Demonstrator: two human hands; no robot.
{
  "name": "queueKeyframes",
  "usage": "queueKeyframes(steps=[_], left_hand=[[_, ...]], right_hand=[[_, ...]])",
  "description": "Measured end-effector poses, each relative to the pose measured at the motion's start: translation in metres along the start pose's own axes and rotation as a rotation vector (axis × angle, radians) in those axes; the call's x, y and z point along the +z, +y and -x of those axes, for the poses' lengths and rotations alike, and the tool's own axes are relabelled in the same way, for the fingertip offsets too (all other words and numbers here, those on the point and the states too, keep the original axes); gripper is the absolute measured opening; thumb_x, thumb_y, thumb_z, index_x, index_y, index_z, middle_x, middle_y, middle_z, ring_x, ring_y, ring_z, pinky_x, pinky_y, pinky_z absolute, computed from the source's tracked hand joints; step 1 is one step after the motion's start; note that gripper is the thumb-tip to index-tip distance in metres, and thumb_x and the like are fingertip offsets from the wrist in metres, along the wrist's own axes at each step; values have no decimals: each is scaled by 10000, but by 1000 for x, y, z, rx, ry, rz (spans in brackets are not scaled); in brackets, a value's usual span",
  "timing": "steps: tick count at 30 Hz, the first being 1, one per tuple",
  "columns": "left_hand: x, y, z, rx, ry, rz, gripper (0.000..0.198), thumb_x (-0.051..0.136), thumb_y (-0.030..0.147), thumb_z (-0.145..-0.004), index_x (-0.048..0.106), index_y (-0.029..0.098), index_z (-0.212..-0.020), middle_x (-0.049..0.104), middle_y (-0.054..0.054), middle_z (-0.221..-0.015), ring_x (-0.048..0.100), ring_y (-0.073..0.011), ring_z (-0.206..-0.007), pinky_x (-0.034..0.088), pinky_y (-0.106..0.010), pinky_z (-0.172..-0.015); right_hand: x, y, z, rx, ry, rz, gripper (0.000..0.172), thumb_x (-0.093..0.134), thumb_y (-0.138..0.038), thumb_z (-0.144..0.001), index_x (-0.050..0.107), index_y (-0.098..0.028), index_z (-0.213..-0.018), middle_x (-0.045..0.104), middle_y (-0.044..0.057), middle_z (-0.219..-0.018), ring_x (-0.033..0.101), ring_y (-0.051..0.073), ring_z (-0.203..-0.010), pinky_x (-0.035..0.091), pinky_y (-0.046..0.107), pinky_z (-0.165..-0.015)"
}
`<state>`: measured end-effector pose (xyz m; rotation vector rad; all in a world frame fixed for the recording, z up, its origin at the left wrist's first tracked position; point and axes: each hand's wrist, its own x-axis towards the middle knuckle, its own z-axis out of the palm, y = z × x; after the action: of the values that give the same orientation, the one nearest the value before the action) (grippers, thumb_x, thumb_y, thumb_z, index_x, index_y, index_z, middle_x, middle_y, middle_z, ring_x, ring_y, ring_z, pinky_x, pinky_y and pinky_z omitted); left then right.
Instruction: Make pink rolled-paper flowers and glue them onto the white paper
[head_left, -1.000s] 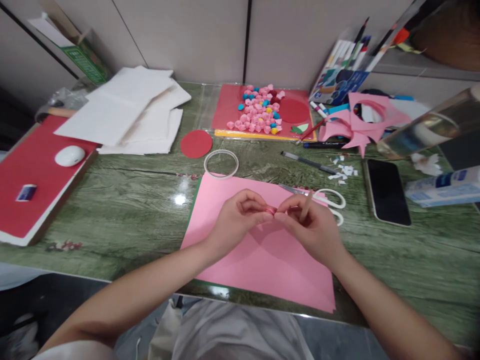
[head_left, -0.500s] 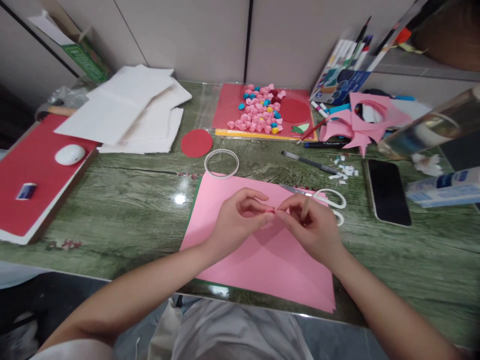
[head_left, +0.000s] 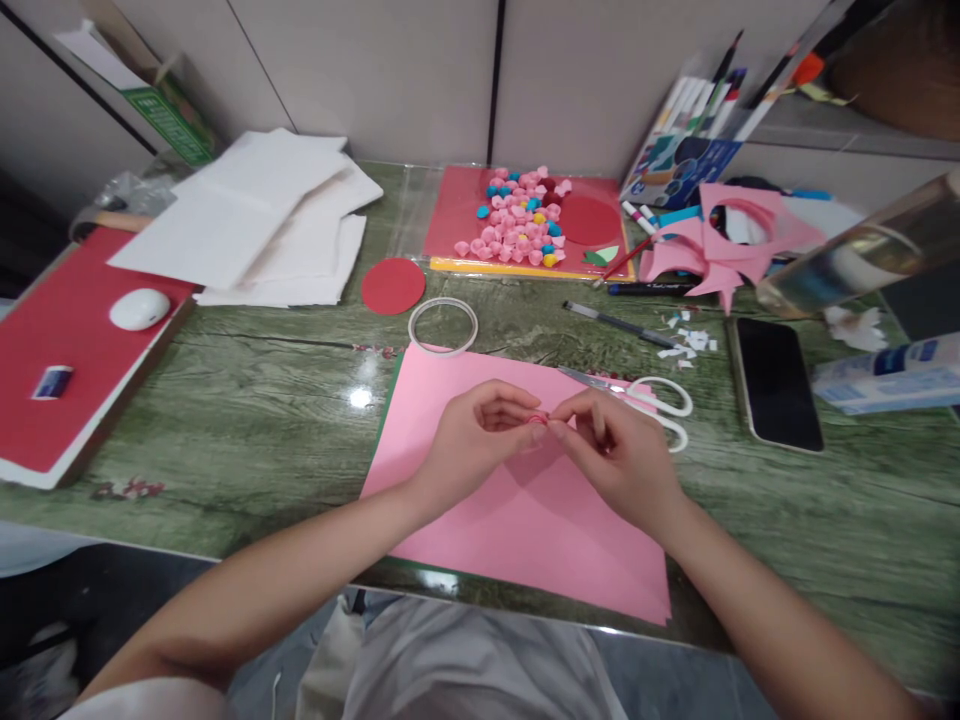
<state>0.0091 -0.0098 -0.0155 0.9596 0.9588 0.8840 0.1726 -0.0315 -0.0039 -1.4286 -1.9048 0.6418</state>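
My left hand [head_left: 480, 430] pinches a small curled piece of pink paper [head_left: 538, 420] between thumb and fingertips. From the other side, my right hand [head_left: 626, 455] grips the same piece, its thumb and forefinger pressed together. Both hands hover over a stack of pink paper sheets [head_left: 517, 540], with a green edge showing beneath. Scissors with white handles [head_left: 660, 400] lie on the far right corner of the stack, just past my right hand. A roll of narrow tape [head_left: 443, 327] rests at the stack's far left corner. The fingers hide most of the pinched piece.
Many small pink, blue and yellow paper curls [head_left: 521, 225] lie on a red sheet at the back. Nearby are a red paper disc [head_left: 394, 286], a pen [head_left: 619, 323], white scraps [head_left: 686, 345], a phone [head_left: 776, 385], pink offcuts [head_left: 705, 250], white papers [head_left: 247, 210] and a mouse [head_left: 140, 309].
My right fingers have shifted slightly on the pink paper piece and curled in a little. My left hand has barely moved; the things on the table stay put.
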Motion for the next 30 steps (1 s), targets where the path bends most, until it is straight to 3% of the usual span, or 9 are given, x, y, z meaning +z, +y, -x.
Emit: queueKeyframes(steps=[3, 8, 12, 15, 21, 30], left_hand=[[0, -1, -2, -10, -5, 8, 231, 716, 177, -617, 585, 143, -805, 649, -15, -729, 616, -120, -693, 518, -260, -675], [0, 0, -2, -19, 6, 4, 232, 720, 179, -605, 579, 143, -785, 646, -15, -718, 617, -124, -683, 520, -266, -659], [1, 1, 0, -3, 17, -33, 219, 718, 177, -608, 581, 144, -777, 646, -10, -719, 617, -114, -680, 513, -250, -667], [2, 0, 0, 29, 22, -54, 203, 710, 177, -621, 581, 146, -775, 647, -11, -734, 616, -109, -696, 506, -236, -675], [2, -2, 0, 55, 30, -75, 211, 701, 168, -632, 576, 150, -801, 638, -6, -721, 614, -99, -693, 504, -217, -669], [1, -2, -1, 13, 37, -50, 236, 707, 151, -611, 573, 152, -805, 642, 3, -693, 619, -98, -662, 509, -219, -657]], right_hand=[[0, 1, 0, 28, -10, -27, 77, 550, -241, -796, 548, -200, -731, 430, -61, -537, 334, 68, -440, 271, 222, -453], [2, 6, 1, 87, -21, -121, 68, 561, -261, -794, 553, -204, -756, 548, -34, -679, 347, 65, -453, 280, 232, -459], [2, 5, 1, 99, -8, -126, 43, 587, -252, -776, 572, -212, -775, 469, -54, -582, 334, 69, -444, 275, 230, -454], [1, 3, -1, 60, 5, -66, 51, 581, -252, -784, 605, -220, -816, 417, -57, -533, 369, 82, -468, 297, 232, -472], [0, 2, -1, -69, 24, -34, 119, 542, -200, -807, 629, -236, -881, 588, -2, -707, 515, 124, -636, 383, 255, -559], [4, 3, 1, -63, 26, -58, 142, 528, -180, -809, 633, -233, -889, 600, 2, -739, 537, 125, -665, 396, 250, -566]])
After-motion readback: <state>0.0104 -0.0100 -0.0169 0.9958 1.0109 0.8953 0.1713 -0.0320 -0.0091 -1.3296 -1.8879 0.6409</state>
